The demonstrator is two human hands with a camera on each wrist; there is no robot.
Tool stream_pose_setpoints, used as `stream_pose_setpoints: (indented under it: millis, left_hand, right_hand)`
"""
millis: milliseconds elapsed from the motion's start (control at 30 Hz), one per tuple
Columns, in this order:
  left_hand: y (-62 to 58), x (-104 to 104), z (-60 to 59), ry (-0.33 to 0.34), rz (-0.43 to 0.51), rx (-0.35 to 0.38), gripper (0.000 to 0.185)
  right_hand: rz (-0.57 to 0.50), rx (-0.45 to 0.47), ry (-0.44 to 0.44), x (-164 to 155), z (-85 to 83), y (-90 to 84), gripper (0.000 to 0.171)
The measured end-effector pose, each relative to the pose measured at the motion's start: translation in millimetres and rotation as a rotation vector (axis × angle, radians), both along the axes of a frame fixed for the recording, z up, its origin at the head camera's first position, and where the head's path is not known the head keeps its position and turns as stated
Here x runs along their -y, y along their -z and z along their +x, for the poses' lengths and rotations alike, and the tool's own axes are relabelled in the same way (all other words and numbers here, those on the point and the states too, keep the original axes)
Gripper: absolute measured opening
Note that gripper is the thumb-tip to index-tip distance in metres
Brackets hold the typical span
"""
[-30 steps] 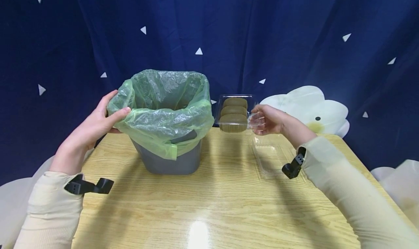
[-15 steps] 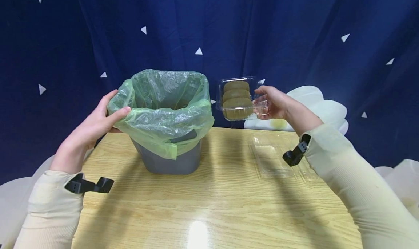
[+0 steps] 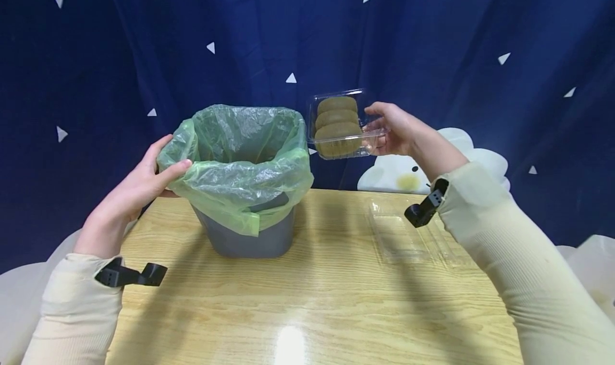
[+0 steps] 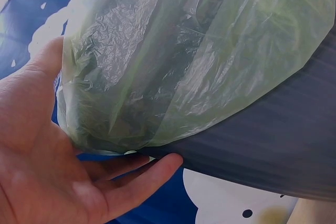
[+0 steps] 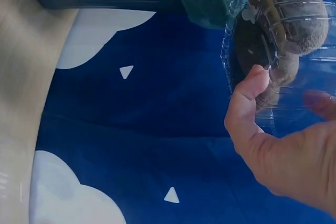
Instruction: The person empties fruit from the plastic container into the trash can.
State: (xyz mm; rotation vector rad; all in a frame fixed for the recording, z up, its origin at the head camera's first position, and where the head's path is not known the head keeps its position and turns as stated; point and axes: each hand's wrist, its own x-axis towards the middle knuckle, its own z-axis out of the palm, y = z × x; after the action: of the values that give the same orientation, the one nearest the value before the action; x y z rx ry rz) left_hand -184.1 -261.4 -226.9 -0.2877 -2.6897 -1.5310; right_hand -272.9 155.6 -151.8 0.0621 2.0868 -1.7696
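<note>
The right hand [image 3: 395, 133] has the clear plastic tray [image 3: 342, 124] up in the air, well above the worktop [image 3: 312, 301], out past its far edge. Its grip pinches the tray's right rim, thumb on the near side, fingers behind the plastic, so the tray juts out to the left of the grip. Three brown kiwis [image 3: 336, 122] sit stacked inside, and the tray hangs just beside the upper right rim of the grey bin [image 3: 250, 237]. The left hand [image 3: 139, 186] holds the bin's left rim, thumb curled over the green liner bag [image 3: 240, 157], fingers underneath. A clear lid [image 3: 401, 239] lies flat near the worktop's right edge.
</note>
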Motion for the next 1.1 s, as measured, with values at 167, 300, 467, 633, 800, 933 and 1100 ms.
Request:
stream_pose_setpoints:
  millis: [167,300,467,633,800,933,1100]
  left_hand:
    - [-0.2,0.6,-0.3,-0.003,0.002,-0.003,0.077]
    - [-0.6,0.9,-0.1,-0.004,-0.001,0.002,0.077]
    - [0.3,0.4,0.8,-0.007,0.001,0.003,0.077]
    - [0.8,-0.5,0.1,-0.003,0.009,-0.007,0.076]
    - [0.9,-0.1,-1.3,-0.004,0.013,-0.012,0.074]
    - [0.9,-0.2,-1.1,-0.006,0.011,-0.010,0.074]
    - [1.4,-1.9,-0.6,-0.004,0.016,-0.014,0.075]
  right_hand:
    - [0.012,-0.015,0.009,9.6,-2.4,-9.6,0.038]
    - [-0.005,-0.004,0.018,18.3,-2.5,-18.5,0.041]
    - [-0.009,0.013,0.037,32.0,-0.7,-29.1,0.052]
    - [0.000,-0.002,0.047,44.8,0.0,-35.3,0.060]
    - [0.018,-0.056,0.086,60.0,-2.3,-37.2,0.057]
    - [0.072,-0.110,0.125,72.8,-2.1,-38.7,0.052]
    - [0.103,-0.170,0.159,86.0,1.6,-40.3,0.051]
